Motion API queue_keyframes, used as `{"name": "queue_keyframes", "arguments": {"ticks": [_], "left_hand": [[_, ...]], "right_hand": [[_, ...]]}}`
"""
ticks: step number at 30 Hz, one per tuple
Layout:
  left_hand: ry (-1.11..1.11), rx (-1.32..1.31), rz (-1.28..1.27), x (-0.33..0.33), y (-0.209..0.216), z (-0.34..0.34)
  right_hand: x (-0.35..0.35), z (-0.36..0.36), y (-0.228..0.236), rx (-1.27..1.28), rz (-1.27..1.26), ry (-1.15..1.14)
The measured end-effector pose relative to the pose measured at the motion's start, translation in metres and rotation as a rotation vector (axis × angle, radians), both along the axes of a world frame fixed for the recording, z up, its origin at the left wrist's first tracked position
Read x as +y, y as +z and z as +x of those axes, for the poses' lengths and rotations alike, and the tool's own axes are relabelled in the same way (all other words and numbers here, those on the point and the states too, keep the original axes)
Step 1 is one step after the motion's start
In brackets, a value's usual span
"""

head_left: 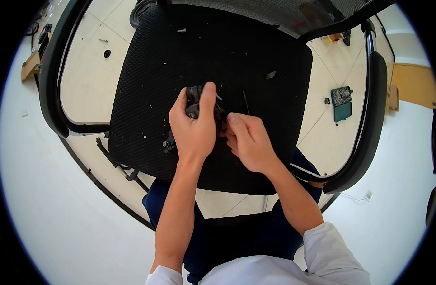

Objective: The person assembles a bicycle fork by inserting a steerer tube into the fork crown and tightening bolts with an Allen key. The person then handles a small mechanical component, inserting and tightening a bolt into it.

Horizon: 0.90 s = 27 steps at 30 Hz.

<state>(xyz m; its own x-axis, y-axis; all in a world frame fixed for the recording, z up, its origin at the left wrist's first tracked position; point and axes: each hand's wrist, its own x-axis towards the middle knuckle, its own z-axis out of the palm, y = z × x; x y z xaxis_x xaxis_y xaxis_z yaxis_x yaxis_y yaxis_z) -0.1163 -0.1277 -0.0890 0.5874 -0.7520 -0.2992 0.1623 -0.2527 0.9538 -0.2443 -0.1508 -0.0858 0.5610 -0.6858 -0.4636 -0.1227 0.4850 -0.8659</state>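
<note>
My left hand [196, 126] is closed around a dark mechanical part [192, 112] with a round bolt head on its side, held above the black chair seat [146, 109]. The thumb lies along its right side. My right hand [248, 137] presses in from the right with thumb and fingers pinched at the part's edge; what sits between those fingertips is mostly hidden. Another dark piece with a round metal end [166, 144] shows below the left hand; I cannot tell whether it joins the held part. A thin dark rod [246, 102] lies on the seat beyond my right hand.
Near the seat's far edge lies a small metal screw [181, 30]; a pale flat scrap [271, 74] is at right. Armrests [370, 137] flank the seat. On the tiled floor are an open teal case [342, 104], a black round piece [107, 53] and another screw [103, 40].
</note>
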Motion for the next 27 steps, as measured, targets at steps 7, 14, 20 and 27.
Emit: {"name": "queue_keyframes", "arguments": {"ticks": [7, 14, 20, 27], "left_hand": [[0.014, 0.489, 0.093, 0.000, 0.010, 0.004], [0.019, 0.419, 0.144, 0.002, 0.007, 0.003], [0.088, 0.333, 0.131, 0.003, 0.011, -0.001], [0.086, 0.369, 0.128, 0.007, 0.009, 0.001]], "right_hand": [[-0.016, -0.015, 0.004, -0.323, 0.360, 0.087], [-0.008, -0.009, 0.000, 0.074, -0.191, 0.112], [-0.001, -0.001, 0.002, 0.238, -0.571, 0.127], [0.003, 0.000, -0.004, 0.279, -0.737, 0.119]]}}
